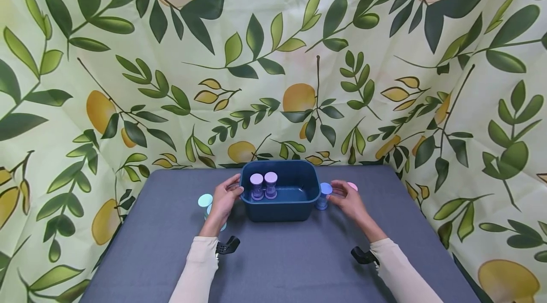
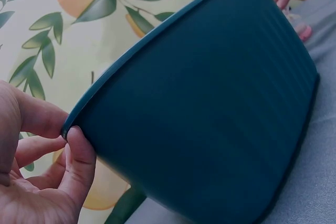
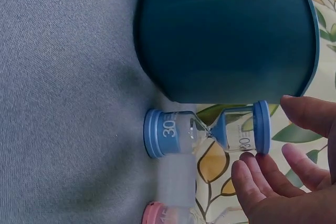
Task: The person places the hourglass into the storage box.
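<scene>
Teal bin [image 1: 279, 208] at centre frame: our left hand [image 1: 225, 198] pinches its rim; our right hand [image 1: 348, 200], fingers relaxed, touches the blue sand timer [image 1: 323, 196].

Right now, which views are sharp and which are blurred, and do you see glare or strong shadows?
Head view: even soft light, sharp, the backdrop bowed at the edges by the wide lens. Left wrist view: the teal bin fills the frame, slightly soft, the left hand blurred up close. Right wrist view: the blue sand timer is sharp, with small glints on its glass and a soft shadow under the bin.
</scene>
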{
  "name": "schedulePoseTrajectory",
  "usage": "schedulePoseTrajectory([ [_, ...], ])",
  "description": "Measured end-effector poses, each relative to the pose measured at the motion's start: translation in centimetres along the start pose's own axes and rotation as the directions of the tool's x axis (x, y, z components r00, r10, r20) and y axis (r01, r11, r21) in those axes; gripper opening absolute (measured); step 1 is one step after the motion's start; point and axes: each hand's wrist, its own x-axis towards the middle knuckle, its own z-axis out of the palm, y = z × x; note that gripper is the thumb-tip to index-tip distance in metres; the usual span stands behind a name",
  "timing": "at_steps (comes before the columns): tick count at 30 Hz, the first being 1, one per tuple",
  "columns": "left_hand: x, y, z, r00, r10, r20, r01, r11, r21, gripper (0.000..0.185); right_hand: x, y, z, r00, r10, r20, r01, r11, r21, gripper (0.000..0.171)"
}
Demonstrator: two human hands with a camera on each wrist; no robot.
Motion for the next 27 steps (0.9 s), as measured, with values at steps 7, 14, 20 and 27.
schedulePoseTrajectory([
  [7, -0.2, 0.2, 0.0, 1.000, 0.004, 0.000, -0.004, 1.000, -0.004, 0.049, 0.5, 0.3, 0.6, 1.000, 0.006, 0.007, -0.006, 1.000, 0.009, 0.052],
  [14, -0.1, 0.1, 0.0, 1.000, 0.009, 0.001, -0.009, 1.000, -0.002, 0.049, 1.3, 1.0, 1.7, 0.999, 0.042, 0.004, -0.042, 0.996, 0.076, 0.052],
  [20, -0.1, 0.0, 0.2, 1.000, 0.011, -0.010, -0.011, 1.000, 0.006, 0.049, 1.7, 1.3, 2.5, 0.995, 0.096, -0.011, -0.094, 0.992, 0.089, 0.047],
  [27, 0.0, -0.1, 0.1, 1.000, 0.009, -0.013, -0.008, 1.000, 0.017, 0.049, 1.9, 1.4, 2.9, 0.993, 0.111, -0.026, -0.108, 0.989, 0.106, 0.045],
])
